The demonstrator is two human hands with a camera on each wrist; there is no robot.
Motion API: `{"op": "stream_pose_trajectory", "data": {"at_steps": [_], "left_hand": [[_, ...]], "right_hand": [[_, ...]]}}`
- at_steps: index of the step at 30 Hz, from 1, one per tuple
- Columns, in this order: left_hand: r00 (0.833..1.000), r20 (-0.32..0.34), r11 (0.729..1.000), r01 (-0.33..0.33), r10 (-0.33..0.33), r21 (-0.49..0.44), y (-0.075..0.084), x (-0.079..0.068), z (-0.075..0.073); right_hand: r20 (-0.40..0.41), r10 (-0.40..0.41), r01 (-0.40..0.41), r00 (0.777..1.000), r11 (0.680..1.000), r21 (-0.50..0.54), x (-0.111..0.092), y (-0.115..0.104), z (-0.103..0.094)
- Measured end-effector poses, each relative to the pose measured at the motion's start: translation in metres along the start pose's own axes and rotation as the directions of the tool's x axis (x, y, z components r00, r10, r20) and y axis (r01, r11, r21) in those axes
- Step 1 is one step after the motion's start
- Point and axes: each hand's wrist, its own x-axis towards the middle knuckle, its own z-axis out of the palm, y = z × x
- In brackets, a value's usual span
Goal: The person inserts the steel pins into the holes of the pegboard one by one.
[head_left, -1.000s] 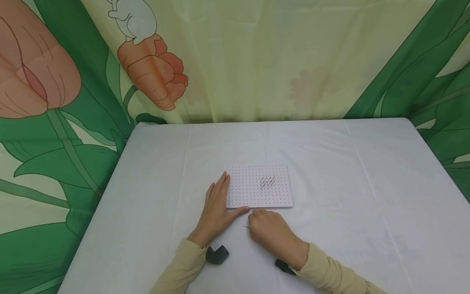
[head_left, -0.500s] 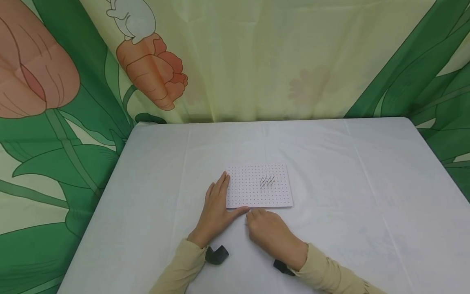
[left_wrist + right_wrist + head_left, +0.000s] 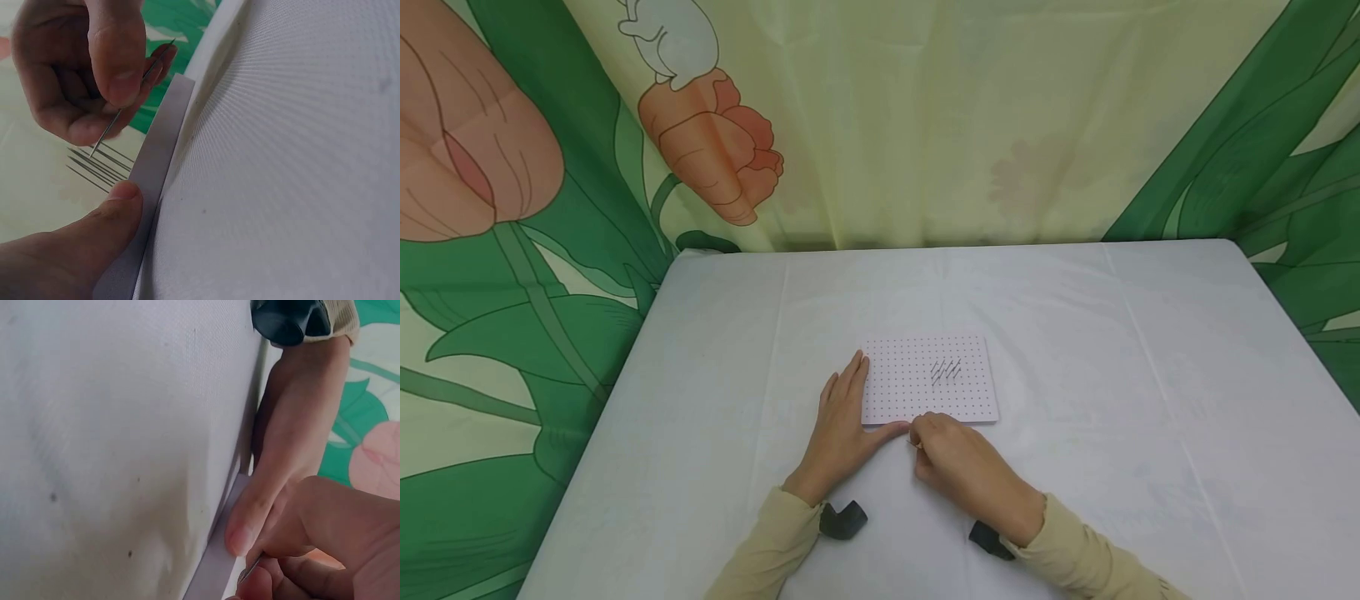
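Observation:
A white board (image 3: 891,383) dotted with rows of small holes lies on the table. Several thin metal needles (image 3: 946,370) stick up from it, right of its middle. My left hand (image 3: 842,429) rests along the board's left edge with straight fingers, its thumb touching the near edge. Just right of that thumb, my right hand (image 3: 973,467) is at the near edge. In the left wrist view, it pinches one thin needle (image 3: 112,125) between thumb and fingers, with both needle ends showing. The right wrist view shows only a short piece of this needle (image 3: 250,569).
A white cloth (image 3: 700,400) covers the table and shows fold lines. Behind the table hangs a curtain (image 3: 925,125) printed with plants and a carrot. Black devices are strapped at the left wrist (image 3: 843,521) and the right wrist (image 3: 990,540).
My right hand has shifted slightly up and to the right, onto the board's near edge, and turned with the needle in its fingers. The left hand and the board have stayed in place.

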Motion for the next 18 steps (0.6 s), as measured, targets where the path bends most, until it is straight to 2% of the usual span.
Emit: {"op": "stream_pose_trajectory", "data": {"at_steps": [6, 10, 14, 18], "left_hand": [[1.0, -0.002, 1.0, 0.004, -0.004, -0.004, 0.0, 0.0, 0.001], [1.0, -0.002, 1.0, 0.004, -0.004, -0.005, 0.001, 0.002, 0.001], [1.0, 0.0, 1.0, 0.002, -0.002, -0.001, 0.002, 0.002, 0.0], [1.0, -0.002, 1.0, 0.009, -0.009, 0.001, 0.003, 0.001, -0.001]], "right_hand": [[-0.022, -0.008, 0.008, 1.0, 1.0, -0.009, 0.0, 0.004, -0.006], [-0.108, -0.015, 0.015, 0.994, 1.0, -0.009, 0.001, 0.008, -0.01], [-0.211, -0.002, 0.002, 0.978, 1.0, 0.002, 0.002, 0.013, -0.013], [-0.27, 0.033, -0.026, 0.962, 0.999, 0.03, 0.004, 0.018, -0.017]]}}
